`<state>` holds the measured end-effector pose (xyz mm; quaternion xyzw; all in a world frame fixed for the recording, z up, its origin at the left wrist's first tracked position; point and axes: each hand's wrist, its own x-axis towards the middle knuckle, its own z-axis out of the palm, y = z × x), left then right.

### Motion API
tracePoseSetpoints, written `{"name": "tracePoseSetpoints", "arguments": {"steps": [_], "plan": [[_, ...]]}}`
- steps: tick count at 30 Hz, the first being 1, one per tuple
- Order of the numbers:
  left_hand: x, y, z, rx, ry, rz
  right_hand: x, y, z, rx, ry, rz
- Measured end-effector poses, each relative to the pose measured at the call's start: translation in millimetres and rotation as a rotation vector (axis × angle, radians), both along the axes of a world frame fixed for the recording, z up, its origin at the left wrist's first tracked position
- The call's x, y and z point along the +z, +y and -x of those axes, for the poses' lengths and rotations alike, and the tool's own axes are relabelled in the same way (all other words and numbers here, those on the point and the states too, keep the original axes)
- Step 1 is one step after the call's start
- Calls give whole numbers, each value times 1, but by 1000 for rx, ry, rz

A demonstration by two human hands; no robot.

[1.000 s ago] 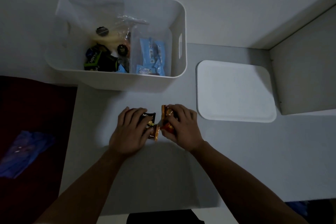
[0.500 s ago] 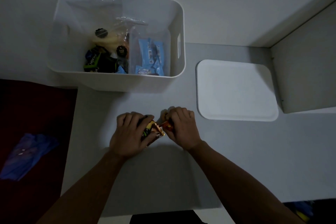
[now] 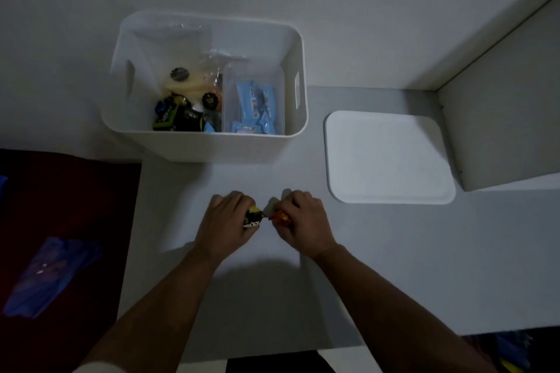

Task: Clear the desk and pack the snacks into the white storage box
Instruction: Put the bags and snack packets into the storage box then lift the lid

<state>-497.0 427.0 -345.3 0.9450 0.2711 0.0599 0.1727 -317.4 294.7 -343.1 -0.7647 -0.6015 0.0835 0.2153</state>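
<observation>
The white storage box (image 3: 200,147) stands open at the back of the grey desk (image 3: 378,266), with blue snack packets (image 3: 256,106), dark wrappers and a clear bag inside. In front of it, my left hand (image 3: 225,222) is closed around a black snack packet (image 3: 253,218) with white lettering. My right hand (image 3: 303,219) is closed around an orange-red snack packet (image 3: 281,217). Both hands rest on the desk, close together, and hide most of each packet.
The box's white lid (image 3: 388,157) lies flat on the desk to the right of the box. A white cabinet side (image 3: 509,118) rises at the far right. Left of the desk is a dark red surface (image 3: 66,221) with a blue plastic bag (image 3: 51,278).
Both hands have closed tighter around their packets and drawn slightly apart. The view has tilted, so the box sits lower in the frame.
</observation>
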Motion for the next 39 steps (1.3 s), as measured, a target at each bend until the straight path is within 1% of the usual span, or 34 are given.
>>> {"name": "tracePoseSetpoints", "arguments": {"steps": [3,7,9,11,13,14,17,19,21,22,24,25,26,27,28,29,30,33,37,39], "plan": [[21,-1,-3,52,-4,167,22,-7,6,-105,192,28],[54,-26,16,188,-97,292,50,-23,18,-258,429,24],[69,-32,22,255,-151,354,64,-29,22,-286,501,33],[88,-27,21,328,-223,419,85,-25,25,-293,526,8],[118,-13,12,393,-357,419,117,-7,26,-286,545,-86],[139,-4,6,428,-444,415,137,8,27,-290,585,-142],[216,28,-12,533,-746,440,202,66,30,-299,841,-268],[254,57,-20,634,-921,435,237,110,31,-275,889,-290],[281,89,-27,714,-1016,395,267,153,34,-251,894,-275],[288,104,-30,735,-1011,377,274,173,35,-255,880,-235],[291,130,-35,783,-885,381,281,206,35,-267,832,-117],[286,142,-35,823,-777,432,281,217,35,-272,821,-47],[278,152,-33,861,-653,527,280,225,36,-274,825,31],[270,159,-29,882,-511,615,277,230,35,-273,816,118],[260,162,-23,885,-366,657,275,231,32,-276,773,197],[250,163,-18,878,-257,643,273,229,29,-285,724,248],[244,161,-13,874,-204,597,272,225,24,-294,702,256],[240,143,-15,843,-252,487,264,202,5,-310,659,171],[252,116,-49,762,-269,487,257,155,-35,-405,587,56],[259,103,-72,689,-269,498,255,127,-56,-457,532,43]]}}
